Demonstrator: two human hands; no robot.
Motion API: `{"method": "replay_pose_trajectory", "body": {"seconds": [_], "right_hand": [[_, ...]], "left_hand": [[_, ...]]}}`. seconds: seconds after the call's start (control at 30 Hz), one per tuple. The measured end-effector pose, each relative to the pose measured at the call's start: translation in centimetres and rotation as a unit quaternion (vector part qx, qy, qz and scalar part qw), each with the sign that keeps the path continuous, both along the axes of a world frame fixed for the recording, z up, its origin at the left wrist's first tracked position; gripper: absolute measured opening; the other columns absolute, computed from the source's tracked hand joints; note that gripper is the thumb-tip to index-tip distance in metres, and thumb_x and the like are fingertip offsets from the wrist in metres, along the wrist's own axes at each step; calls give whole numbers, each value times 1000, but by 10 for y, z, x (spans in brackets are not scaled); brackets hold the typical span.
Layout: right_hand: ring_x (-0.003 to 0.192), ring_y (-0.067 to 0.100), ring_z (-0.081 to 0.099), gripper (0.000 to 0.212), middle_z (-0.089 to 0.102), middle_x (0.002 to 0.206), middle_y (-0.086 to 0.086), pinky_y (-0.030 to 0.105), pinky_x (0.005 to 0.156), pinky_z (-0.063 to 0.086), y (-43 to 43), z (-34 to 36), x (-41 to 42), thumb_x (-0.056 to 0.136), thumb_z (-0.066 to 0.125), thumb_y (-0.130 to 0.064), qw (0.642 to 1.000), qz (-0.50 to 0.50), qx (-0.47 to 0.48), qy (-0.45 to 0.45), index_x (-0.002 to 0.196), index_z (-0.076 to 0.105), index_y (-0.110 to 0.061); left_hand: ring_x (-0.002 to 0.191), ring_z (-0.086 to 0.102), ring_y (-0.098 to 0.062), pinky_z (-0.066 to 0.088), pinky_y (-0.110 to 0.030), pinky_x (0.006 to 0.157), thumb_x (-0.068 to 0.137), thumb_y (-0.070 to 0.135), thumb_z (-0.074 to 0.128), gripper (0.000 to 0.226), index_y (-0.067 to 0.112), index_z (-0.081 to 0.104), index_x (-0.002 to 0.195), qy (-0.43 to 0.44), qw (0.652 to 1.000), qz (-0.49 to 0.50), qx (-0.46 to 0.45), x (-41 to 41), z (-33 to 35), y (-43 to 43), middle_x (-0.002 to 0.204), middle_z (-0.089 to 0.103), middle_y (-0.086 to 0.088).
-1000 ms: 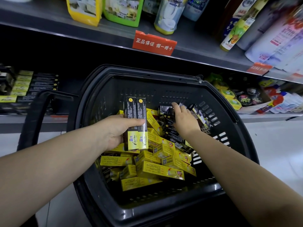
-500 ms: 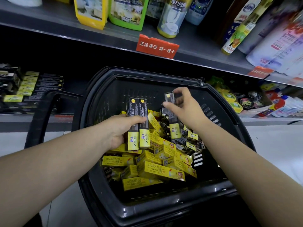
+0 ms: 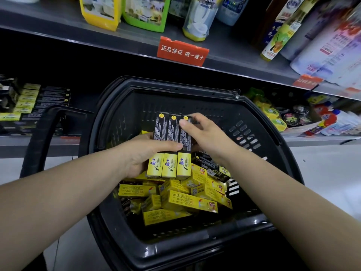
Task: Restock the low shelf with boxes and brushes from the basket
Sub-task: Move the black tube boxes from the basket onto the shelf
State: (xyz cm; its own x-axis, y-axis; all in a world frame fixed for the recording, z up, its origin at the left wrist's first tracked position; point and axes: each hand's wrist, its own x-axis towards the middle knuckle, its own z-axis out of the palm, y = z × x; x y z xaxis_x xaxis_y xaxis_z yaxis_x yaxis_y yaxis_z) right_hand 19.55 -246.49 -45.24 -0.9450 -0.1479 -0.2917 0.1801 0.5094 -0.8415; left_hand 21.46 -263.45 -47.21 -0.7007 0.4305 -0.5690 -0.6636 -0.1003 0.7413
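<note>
Under left hand (image 3: 139,153) and right hand (image 3: 207,137), half-hidden boxes (image 3: 168,125)

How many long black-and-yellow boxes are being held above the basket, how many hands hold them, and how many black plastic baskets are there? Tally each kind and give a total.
held long black-and-yellow cardboard boxes: 3
holding hands, left hand and right hand: 2
black plastic basket: 1
Total: 6
</note>
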Motion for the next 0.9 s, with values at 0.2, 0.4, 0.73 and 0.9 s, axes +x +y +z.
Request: {"method": "replay_pose_trajectory", "body": {"seconds": [0.2, 0.4, 0.73, 0.9], "right_hand": [[90, 16, 63, 25, 65, 111, 5, 30, 82, 52, 83, 3, -24, 96, 49, -33, 964, -57, 256, 53, 114, 59, -18], [119, 30, 47, 72, 29, 145, 12, 34, 94, 42, 125, -46, -13, 81, 70, -19, 885, 89, 453, -64, 142, 31, -16], [107, 26, 57, 54, 53, 128, 14, 34, 91, 47, 122, -29, -20, 83, 70, -25, 881, 7, 473, 3, 131, 49, -11], [71, 6, 62, 16, 65, 82, -1, 16, 62, 49, 63, 39, -22, 78, 73, -27, 967, -47, 211, 135, 89, 64, -21]], "left_hand": [[75, 72, -22, 56, -32, 60, 58, 11, 82, 52, 14, 61, 105, 4, 998, 33, -54, -3, -4, 0, 89, 74, -9], [81, 71, -24, 57, -38, 72, 60, 14, 82, 51, 14, 61, 106, 6, 996, 41, -81, -3, -5, 0, 90, 74, -10], [96, 65, -28, 47, -48, 95, 44, 23, 85, 61, 19, 62, 100, 38, 993, 37, -107, 4, 3, -3, 98, 72, -8], [96, 66, -27, 47, -48, 94, 26, 32, 83, 76, 22, 61, 98, 70, 993, 42, -91, 3, 21, -18, 95, 73, -6]]}}
